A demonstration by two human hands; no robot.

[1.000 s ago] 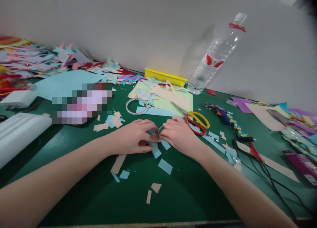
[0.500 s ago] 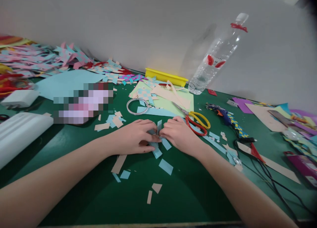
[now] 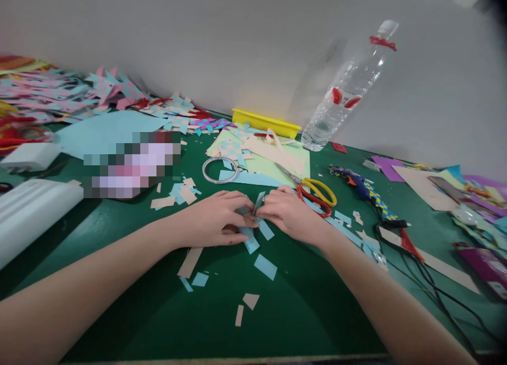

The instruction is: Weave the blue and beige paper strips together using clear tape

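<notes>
Near the middle of the green table, my left hand is closed on a small piece of folded blue paper, whose strips stick out below the fingers. My right hand meets it from the right, its fingertips pinched on the same paper where a short blue strip stands up between the hands. The exact fold under the fingers is hidden. Scissors with red and yellow handles lie just behind my right hand. A roll of tape rests behind my left hand.
Paper scraps are scattered before the hands. A clear bottle leans at the back wall beside a yellow tray. A phone lies left; woven strips pile up back left. Black cables run along the right.
The short blue strip between the hands has tipped to the right. My right fingers have shifted slightly; my left hand has hardly moved.
</notes>
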